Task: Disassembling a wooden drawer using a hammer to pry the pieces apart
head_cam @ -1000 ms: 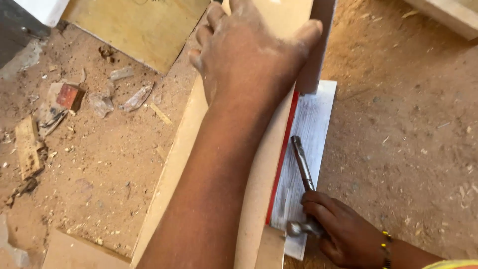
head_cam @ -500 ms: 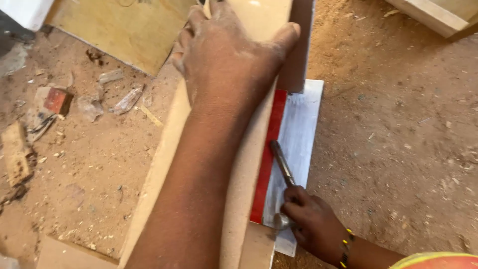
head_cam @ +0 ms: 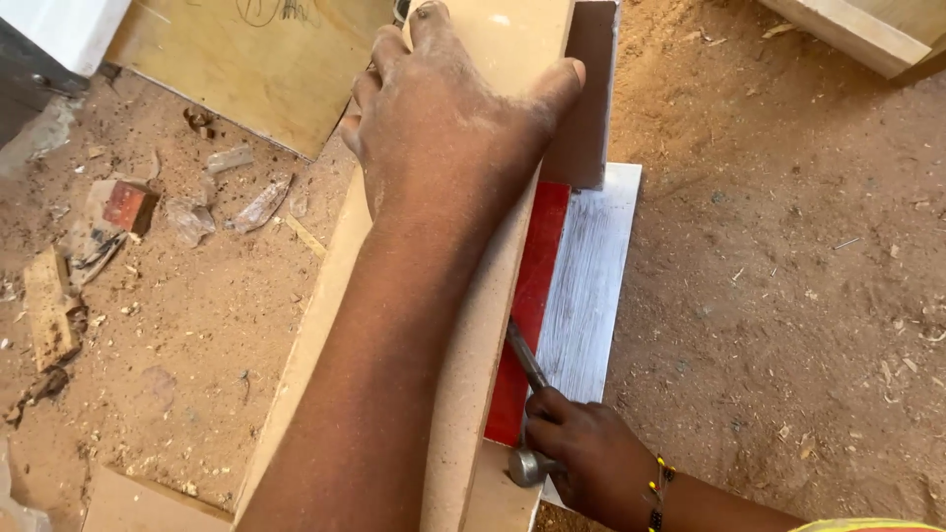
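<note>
Your left hand lies flat, fingers spread, pressing down on the tan board. Just right of the board's near end, your right hand is clenched around a hammer, over the red strip and white panel.

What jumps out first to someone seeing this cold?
The left hand, dusty, spread flat on the long pale board running up the middle. Below right, the right hand grips a hammer near its head, beside a red panel and a white panel on the sawdust floor.
</note>
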